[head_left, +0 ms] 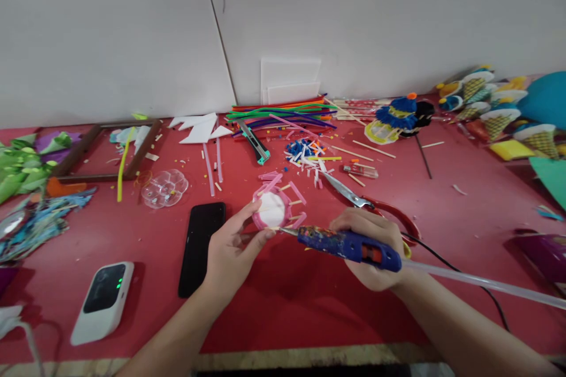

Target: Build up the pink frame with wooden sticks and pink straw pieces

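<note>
Between the thumb and fingers of my left hand [236, 247] is a small round piece [271, 210] with a white centre, a pink rim and pink-tipped sticks standing out from its edge. My right hand [374, 247] is wrapped round a blue glue gun [345, 245] smeared with dried colours. The gun's metal nozzle points left and meets the lower edge of the round piece, close to my left thumb. A long clear glue stick [481, 284] runs out of the gun's back to the right.
Red-handled scissors [398, 215] lie just beyond my right hand. A black phone [202, 247] is beside my left hand, a white device [104, 301] further left. Behind are a cutter [253, 141], coloured pipe cleaners [283, 113], cut bits [305, 153] and a blue-and-yellow ornament [398, 115].
</note>
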Action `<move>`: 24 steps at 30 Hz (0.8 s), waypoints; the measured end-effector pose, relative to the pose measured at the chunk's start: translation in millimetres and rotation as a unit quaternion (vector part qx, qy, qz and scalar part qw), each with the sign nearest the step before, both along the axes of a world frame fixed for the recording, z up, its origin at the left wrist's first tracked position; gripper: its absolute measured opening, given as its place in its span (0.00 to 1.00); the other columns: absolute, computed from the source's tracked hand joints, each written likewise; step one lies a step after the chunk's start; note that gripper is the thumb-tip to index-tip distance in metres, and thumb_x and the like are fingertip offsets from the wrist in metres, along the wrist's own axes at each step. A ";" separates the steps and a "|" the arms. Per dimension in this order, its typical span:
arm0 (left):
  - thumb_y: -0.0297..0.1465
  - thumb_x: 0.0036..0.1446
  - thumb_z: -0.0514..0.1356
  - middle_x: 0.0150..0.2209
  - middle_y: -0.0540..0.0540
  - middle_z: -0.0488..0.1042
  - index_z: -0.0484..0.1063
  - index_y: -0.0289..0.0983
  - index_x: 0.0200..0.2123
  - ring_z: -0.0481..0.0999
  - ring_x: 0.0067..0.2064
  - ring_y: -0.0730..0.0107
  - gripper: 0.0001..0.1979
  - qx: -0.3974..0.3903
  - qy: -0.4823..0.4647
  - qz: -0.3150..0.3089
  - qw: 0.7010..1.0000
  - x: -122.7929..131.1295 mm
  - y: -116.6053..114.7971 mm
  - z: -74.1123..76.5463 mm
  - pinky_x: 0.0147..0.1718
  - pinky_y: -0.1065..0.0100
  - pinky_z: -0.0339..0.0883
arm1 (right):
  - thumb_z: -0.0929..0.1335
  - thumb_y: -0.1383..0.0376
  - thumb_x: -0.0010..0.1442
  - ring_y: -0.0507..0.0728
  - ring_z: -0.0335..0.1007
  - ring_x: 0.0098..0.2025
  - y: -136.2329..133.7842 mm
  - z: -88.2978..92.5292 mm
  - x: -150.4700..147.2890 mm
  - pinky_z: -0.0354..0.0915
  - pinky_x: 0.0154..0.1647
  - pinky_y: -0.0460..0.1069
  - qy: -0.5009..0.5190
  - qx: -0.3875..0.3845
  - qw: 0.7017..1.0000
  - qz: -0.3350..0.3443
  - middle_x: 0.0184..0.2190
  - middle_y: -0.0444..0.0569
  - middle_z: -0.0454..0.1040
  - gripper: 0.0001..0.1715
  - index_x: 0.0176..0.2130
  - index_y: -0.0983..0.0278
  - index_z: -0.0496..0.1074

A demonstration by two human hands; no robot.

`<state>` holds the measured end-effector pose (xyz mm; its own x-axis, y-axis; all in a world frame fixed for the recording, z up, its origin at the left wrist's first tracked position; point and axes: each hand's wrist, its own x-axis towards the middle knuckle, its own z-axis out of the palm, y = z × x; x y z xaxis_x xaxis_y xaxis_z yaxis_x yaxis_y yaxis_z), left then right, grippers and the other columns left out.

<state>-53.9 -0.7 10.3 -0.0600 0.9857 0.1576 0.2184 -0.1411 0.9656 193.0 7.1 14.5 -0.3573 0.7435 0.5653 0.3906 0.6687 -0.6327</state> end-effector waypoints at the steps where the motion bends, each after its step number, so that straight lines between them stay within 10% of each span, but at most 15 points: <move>1: 0.31 0.52 0.67 0.47 0.46 0.81 0.75 0.39 0.50 0.82 0.46 0.63 0.20 -0.001 0.000 -0.001 1.000 0.1 0.0 -0.3 0.41 0.68 0.80 | 0.63 0.68 0.47 0.53 0.69 0.24 -0.1 0.0 0.0 0.66 0.25 0.48 0.001 0.000 1.000 0.000 0.25 0.46 0.73 0.10 0.34 0.61 0.67; 24: 0.37 0.52 0.68 0.54 0.41 0.76 0.75 0.40 0.50 0.80 0.50 0.58 0.21 -0.017 0.007 0.006 1.000 -1.0 -0.1 -3.5 0.42 0.64 0.80 | 0.64 0.68 0.46 0.54 0.69 0.23 -1.2 -0.4 0.4 0.65 0.24 0.48 0.003 -0.005 1.000 -0.009 0.24 0.46 0.72 0.09 0.33 0.61 0.67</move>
<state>-54.9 -0.8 6.7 -0.0701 0.9896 0.1257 0.2340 -0.1062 0.9664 193.4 5.8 14.1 -0.3411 0.7553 0.5596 0.3987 0.6554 -0.6415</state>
